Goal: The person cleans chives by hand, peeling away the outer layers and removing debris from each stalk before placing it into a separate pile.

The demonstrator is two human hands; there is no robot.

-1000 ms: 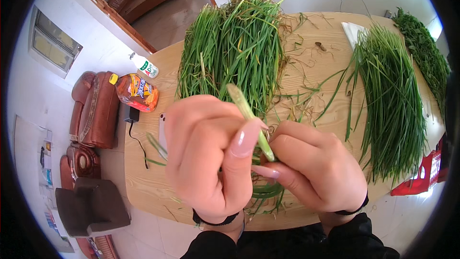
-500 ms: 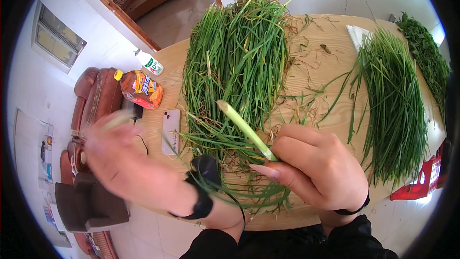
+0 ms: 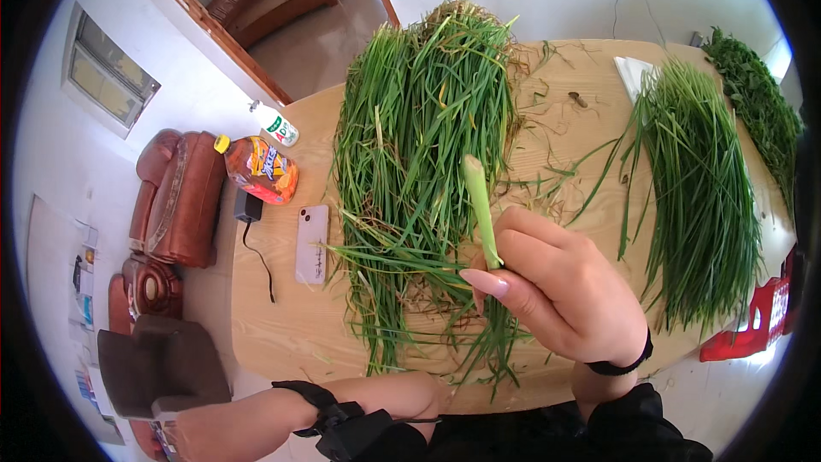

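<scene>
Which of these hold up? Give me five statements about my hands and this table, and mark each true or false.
1. The right hand pinches a pale green stalk in its fingers. True.
2. The left hand is holding the phone. False: the phone lies on the wooden table, apart from that hand.
3. The smaller bundle of chive-like greens lies left of the large heap. False: it lies to the right.
4. The yellow-capped drink bottle is left of the large heap. True.
5. The red crate sits on the tabletop. False: it is lower down, past the right edge.
</scene>
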